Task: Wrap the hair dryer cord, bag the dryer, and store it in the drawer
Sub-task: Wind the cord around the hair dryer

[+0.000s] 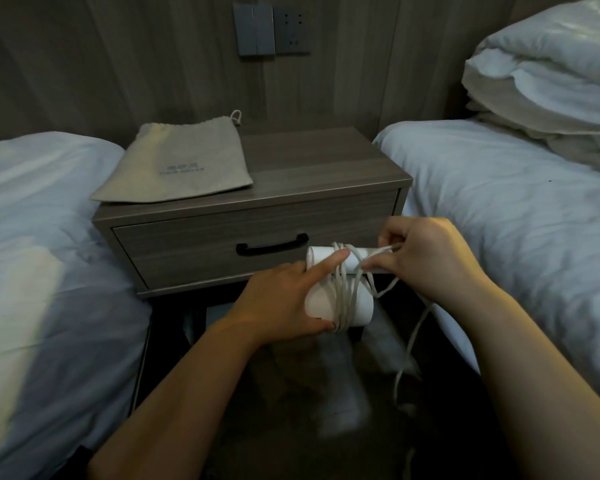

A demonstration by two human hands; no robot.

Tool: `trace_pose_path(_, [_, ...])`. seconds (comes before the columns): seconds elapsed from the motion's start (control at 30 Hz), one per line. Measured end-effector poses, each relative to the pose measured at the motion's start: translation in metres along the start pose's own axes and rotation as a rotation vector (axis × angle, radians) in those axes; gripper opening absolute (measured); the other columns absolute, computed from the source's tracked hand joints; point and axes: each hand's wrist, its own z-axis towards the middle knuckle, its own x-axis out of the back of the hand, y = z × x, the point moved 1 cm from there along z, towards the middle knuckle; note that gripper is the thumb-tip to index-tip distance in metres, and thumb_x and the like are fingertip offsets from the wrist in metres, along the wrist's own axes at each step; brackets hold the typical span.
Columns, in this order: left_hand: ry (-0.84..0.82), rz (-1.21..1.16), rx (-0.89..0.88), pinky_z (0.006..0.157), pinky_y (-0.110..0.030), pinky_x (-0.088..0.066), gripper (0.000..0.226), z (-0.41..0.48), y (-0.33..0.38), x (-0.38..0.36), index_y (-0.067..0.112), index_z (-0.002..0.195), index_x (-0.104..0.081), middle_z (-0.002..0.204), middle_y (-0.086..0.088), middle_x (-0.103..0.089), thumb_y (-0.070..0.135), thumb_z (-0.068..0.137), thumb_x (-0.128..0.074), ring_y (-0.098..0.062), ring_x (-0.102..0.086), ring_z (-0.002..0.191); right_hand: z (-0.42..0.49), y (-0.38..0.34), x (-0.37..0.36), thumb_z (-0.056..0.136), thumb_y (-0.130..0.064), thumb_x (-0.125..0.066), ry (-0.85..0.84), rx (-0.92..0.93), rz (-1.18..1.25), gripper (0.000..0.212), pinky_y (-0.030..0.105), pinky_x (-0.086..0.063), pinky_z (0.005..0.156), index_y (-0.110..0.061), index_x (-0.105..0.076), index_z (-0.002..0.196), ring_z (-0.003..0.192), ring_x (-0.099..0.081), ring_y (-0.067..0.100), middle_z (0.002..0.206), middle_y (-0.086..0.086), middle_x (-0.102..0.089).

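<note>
the left hand [281, 303] grips the white hair dryer [321, 304] in the air just in front of the closed drawer [187, 247], thumb curled under the body and index finger stretched along the top. the cord [345, 292] already loops several times around the dryer. the right hand [426, 258] pinches a strand of the cord between thumb and fingertips at the dryer's far end, and the loose rest hangs down toward the floor. the grey drawstring bag [177, 164] lies flat on the left part of the counter [309, 161], between two beds.
</note>
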Motion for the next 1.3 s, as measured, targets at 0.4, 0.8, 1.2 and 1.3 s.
trace_pose_path(0.4, [0.055, 0.057, -0.181, 0.094, -0.031, -0.041, 0.098, -0.004, 0.007, -0.002, 0.058, 0.135, 0.020, 0.147, 0.004, -0.038, 0.064, 0.074, -0.057, -0.017, -0.044, 0.127, 0.010, 0.021, -0.004, 0.076, -0.002, -0.069, -0.040, -0.052, 0.272, 0.026, 0.028, -0.050, 0.070, -0.026, -0.062, 0.070, 0.073, -0.066, 0.015, 0.069, -0.005, -0.065])
trace_pose_path(0.8, [-0.153, -0.111, -0.098, 0.097, -0.035, -0.042, 0.104, -0.007, 0.010, 0.001, 0.067, 0.125, 0.025, 0.141, 0.006, -0.045, 0.059, 0.073, -0.064, -0.016, -0.047, 0.122, 0.022, 0.025, -0.024, 0.071, -0.020, -0.079, -0.095, -0.186, 0.236, 0.015, 0.017, -0.041, 0.052, -0.016, -0.067, 0.063, 0.054, -0.053, 0.005, 0.060, -0.005, -0.060])
trace_pose_path(1.2, [-0.400, -0.333, 0.027, 0.099, -0.041, -0.044, 0.100, -0.007, 0.001, 0.006, 0.077, 0.123, 0.009, 0.135, 0.002, -0.049, 0.051, 0.070, -0.072, -0.018, -0.051, 0.112, 0.020, 0.055, -0.021, 0.084, 0.013, -0.055, -0.584, -0.248, 0.657, 0.027, 0.016, -0.031, 0.033, -0.007, -0.072, 0.079, 0.034, -0.042, 0.005, 0.063, 0.008, -0.064])
trace_pose_path(1.3, [-0.411, -0.333, 0.034, 0.099, -0.040, -0.044, 0.100, -0.007, 0.000, 0.007, 0.076, 0.124, 0.008, 0.134, 0.002, -0.049, 0.051, 0.070, -0.072, -0.018, -0.051, 0.110, 0.021, 0.051, -0.019, 0.084, 0.007, -0.059, -0.503, -0.243, 0.559, 0.022, 0.014, -0.031, 0.032, -0.010, -0.070, 0.079, 0.032, -0.042, 0.003, 0.065, 0.009, -0.068])
